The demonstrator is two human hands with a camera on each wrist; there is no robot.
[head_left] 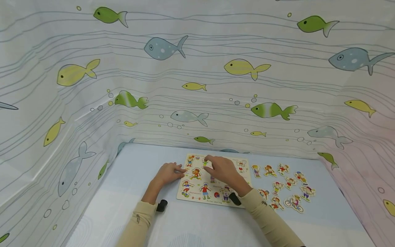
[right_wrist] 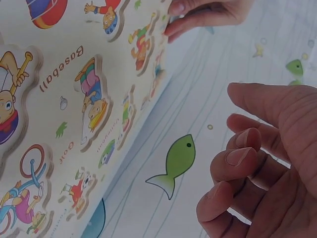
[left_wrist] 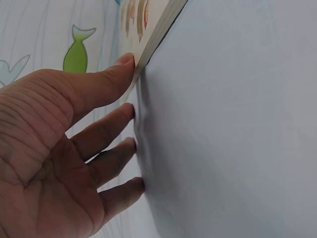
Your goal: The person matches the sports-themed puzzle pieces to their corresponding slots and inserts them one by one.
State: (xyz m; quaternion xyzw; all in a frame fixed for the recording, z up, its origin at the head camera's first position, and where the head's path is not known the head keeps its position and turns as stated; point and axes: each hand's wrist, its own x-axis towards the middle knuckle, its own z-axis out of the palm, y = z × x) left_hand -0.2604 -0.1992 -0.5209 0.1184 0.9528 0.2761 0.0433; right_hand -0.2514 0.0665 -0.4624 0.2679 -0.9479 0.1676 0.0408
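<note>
A cream wooden puzzle board (head_left: 180, 194) with printed sports figures lies on the table. My left hand (head_left: 168, 173) is at its left edge. In the left wrist view, the thumb (left_wrist: 116, 77) touches the board's edge, while the other fingers spread against the table surface. My right hand (head_left: 223, 169) is over the board's upper middle, hiding part of it. In the right wrist view, the right hand (right_wrist: 267, 163) has loosely bent fingers, thumb apart, with nothing between them. Beside that hand, the board (right_wrist: 47, 116) shows figure-shaped recesses and words such as Baseball and Golf.
Several loose figure pieces lie right of the board, among them a cyclist piece (head_left: 294, 203) and a piece (head_left: 256, 171) near the board's right edge. Fish-patterned cloth (head_left: 197, 99) rises behind and at both sides of the pale blue table (head_left: 139, 154).
</note>
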